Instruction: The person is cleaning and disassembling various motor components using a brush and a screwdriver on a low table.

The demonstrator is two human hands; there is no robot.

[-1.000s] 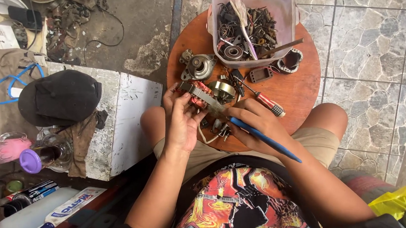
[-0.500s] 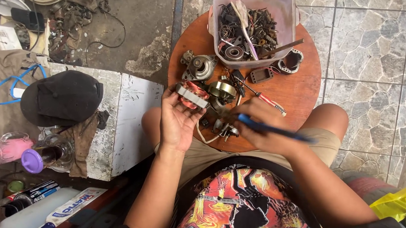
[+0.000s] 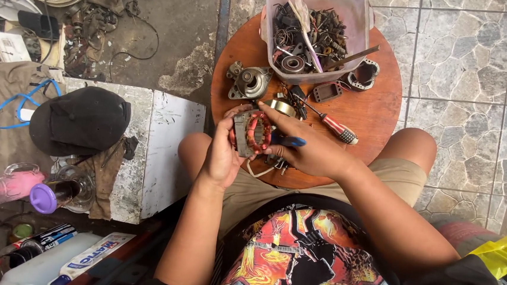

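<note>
The floor is split: stone-pattern tile [image 3: 473, 62] to the right, bare stained concrete [image 3: 172, 29] to the left. A white box-like block [image 3: 158, 148] stands left of the seated person's knees, with a black cap [image 3: 79, 118] resting on it. Scrap parts, cables and a pink bottle [image 3: 10, 184] lie along the left edge.

The surface [image 3: 375, 109] is a round wooden board, resting just ahead of the knees. At its far side stands a clear plastic tub [image 3: 318, 31] filled with small metal parts, bearings and screws. Near it on the surface lie a grey metal motor housing [image 3: 250, 81], a dark ring-shaped part [image 3: 363, 74], a small rectangular frame [image 3: 327, 92] and a screwdriver with a red-and-white striped handle [image 3: 336, 128].

The motor stator [image 3: 249, 132], a grey laminated core with reddish copper windings, is held above the near edge of the surface, over the lap. Its open bore faces up toward the camera; its long axis cannot be told for certain. White leads hang from its underside.

The left hand [image 3: 221, 155] cradles the stator from the left, fingers clenched around its outer wall. The right hand [image 3: 309, 149] grips a blue-handled tool [image 3: 289, 141], lying roughly left to right, with the index finger stretched across the stator's top.
</note>
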